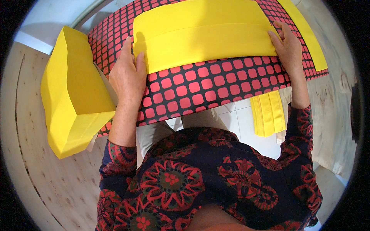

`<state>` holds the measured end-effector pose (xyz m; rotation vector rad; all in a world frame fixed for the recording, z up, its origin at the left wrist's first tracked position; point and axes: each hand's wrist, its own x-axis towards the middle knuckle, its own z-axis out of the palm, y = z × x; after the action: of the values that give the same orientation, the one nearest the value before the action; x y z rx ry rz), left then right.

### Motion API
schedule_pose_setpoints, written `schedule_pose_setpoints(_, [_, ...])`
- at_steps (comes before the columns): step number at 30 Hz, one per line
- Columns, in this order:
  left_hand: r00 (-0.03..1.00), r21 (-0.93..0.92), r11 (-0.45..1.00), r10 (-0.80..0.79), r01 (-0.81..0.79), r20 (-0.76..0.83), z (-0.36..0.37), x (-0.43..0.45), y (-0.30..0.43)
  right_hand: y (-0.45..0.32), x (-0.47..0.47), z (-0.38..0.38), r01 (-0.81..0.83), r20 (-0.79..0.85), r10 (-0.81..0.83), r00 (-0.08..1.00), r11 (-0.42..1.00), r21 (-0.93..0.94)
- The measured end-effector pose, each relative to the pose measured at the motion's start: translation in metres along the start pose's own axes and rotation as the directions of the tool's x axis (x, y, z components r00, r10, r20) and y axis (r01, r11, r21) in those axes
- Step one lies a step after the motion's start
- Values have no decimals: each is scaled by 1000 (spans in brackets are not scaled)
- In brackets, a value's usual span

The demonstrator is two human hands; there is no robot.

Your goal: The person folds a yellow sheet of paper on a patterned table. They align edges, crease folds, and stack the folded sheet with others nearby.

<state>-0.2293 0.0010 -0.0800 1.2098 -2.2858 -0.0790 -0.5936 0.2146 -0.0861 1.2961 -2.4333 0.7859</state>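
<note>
A wide yellow fabric sheet (202,37) lies on a red-and-black checked table cover (208,80), with a fold or seam line running across it. My left hand (130,69) is at the sheet's left edge, its thumb and fingers apart along that edge. At the sheet's right edge is my right hand (286,46), thumb and fingers close about the corner; whether it pinches the fabric is not plain. To the left of my left hand stands a thick, folded block of yellow fabric (83,78).
A yellow strip (309,37) lies along the cover's right end. Below the table's near edge, right of my legs, is a stack of folded yellow fabric (268,114). Wooden boards (52,173) are on the left, with another wooden surface (329,98) on the right.
</note>
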Motion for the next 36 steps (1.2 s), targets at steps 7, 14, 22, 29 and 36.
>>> schedule_pose_setpoints(7, [998,170,984,62,-61,2,-2,1,-1,0,0,-1,-19,20,19,1000,1000,-4])
schedule_pose_setpoints(14, [824,-134,821,565,-556,40,7,-14,68,-4,0,0,-12,-4,12,1000,999,-42])
schedule_pose_setpoints(22, [757,-213,782,622,-586,200,25,-13,86,0,3,-3,-37,36,37,999,999,-24])
schedule_pose_setpoints(29, [745,-182,787,617,-589,254,26,-11,83,13,0,2,12,-33,-14,999,999,-53])
schedule_pose_setpoints(36, [739,-147,791,608,-594,291,25,-13,84,-84,-47,-7,228,-289,-213,933,973,20])
